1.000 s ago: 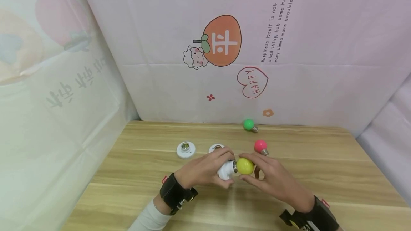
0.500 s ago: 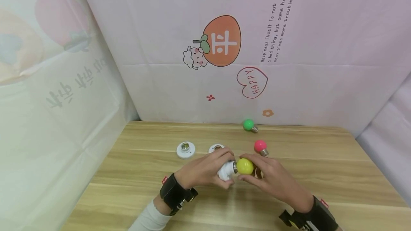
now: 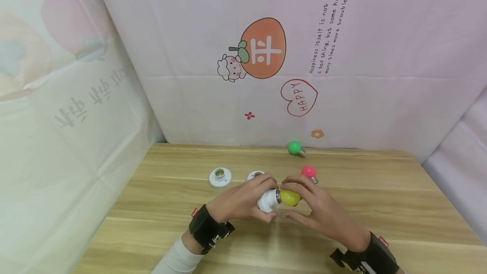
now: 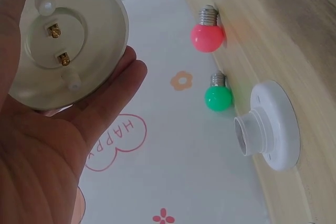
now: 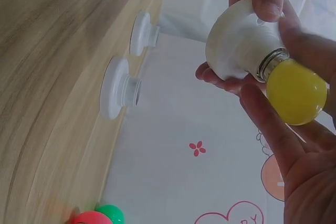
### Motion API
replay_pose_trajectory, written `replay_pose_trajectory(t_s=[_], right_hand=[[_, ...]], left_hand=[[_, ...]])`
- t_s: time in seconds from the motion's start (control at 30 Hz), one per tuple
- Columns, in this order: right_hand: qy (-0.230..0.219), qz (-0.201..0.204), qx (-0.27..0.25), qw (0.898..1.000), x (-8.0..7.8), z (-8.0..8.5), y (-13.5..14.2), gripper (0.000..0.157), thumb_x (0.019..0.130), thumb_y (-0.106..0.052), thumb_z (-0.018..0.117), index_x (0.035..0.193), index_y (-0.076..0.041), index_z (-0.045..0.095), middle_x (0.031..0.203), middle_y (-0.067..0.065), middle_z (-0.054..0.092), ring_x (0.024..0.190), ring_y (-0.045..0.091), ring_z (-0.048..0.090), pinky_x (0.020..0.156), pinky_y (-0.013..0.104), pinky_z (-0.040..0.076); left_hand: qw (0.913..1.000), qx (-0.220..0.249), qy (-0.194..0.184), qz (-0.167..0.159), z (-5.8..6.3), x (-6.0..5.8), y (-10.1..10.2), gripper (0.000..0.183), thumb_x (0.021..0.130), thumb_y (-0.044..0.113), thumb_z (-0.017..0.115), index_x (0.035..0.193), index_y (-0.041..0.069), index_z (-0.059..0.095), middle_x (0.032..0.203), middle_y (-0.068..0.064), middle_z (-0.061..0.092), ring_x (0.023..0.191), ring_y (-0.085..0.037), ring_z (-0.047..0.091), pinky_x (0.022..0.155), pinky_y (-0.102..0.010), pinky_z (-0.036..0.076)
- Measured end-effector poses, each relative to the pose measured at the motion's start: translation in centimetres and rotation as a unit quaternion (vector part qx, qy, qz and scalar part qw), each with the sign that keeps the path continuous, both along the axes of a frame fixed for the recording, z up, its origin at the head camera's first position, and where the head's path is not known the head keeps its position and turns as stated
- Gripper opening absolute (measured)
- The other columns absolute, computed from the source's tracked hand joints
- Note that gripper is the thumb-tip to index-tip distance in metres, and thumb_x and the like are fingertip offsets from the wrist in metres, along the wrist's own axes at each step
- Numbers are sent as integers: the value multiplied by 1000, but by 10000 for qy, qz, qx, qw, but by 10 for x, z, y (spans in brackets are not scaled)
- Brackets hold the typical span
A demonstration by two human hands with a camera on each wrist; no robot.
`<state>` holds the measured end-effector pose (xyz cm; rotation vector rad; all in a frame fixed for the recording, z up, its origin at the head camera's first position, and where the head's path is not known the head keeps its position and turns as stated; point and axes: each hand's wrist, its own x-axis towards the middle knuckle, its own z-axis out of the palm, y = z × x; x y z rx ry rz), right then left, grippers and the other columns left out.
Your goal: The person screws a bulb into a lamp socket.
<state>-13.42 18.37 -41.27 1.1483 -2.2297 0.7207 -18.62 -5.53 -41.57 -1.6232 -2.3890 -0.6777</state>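
Note:
In front of me my left hand [image 3: 243,200] grips a white lamp socket [image 3: 267,201] above the wooden table [image 3: 380,206]; the left wrist view shows its round underside [image 4: 68,40] with two brass contacts. A yellow bulb [image 3: 290,198] sits with its metal base in that socket. My right hand [image 3: 319,210] pinches the bulb, with fingers over its top and the thumb below. In the right wrist view the yellow bulb [image 5: 294,90] and the socket [image 5: 239,45] show up close, joined at the thread.
Two more white sockets [image 3: 220,176] [image 3: 256,175] lie on the table behind my left hand. A pink bulb [image 3: 308,171] and a green bulb [image 3: 294,147] lie further back near the printed cloth wall [image 3: 266,75]. The table's right edge meets more cloth.
The fingers of my right hand have shifted over the top of the yellow bulb and hide more of it. My left hand and the socket stay where they were.

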Motion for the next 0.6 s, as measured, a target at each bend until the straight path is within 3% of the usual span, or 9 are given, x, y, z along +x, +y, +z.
replay_pose_trajectory(t_s=[0.13,0.6], right_hand=[[156,83,-55,9998,0,1,-1,65,68,-14,84,128,-11,58,124,2,57,105,13,58,87,23,51],[125,132,-148,9997,-1,2,0,61,71,-22,83,125,-9,60,119,1,61,93,8,60,76,18,54]], left_hand=[[10000,18,-52,-22,1,0,-1,50,78,41,70,116,15,51,109,11,47,92,1,43,72,-8,42],[9998,-129,-128,-46,1,1,1,50,77,41,70,115,15,50,109,10,46,93,1,43,73,-6,42]])
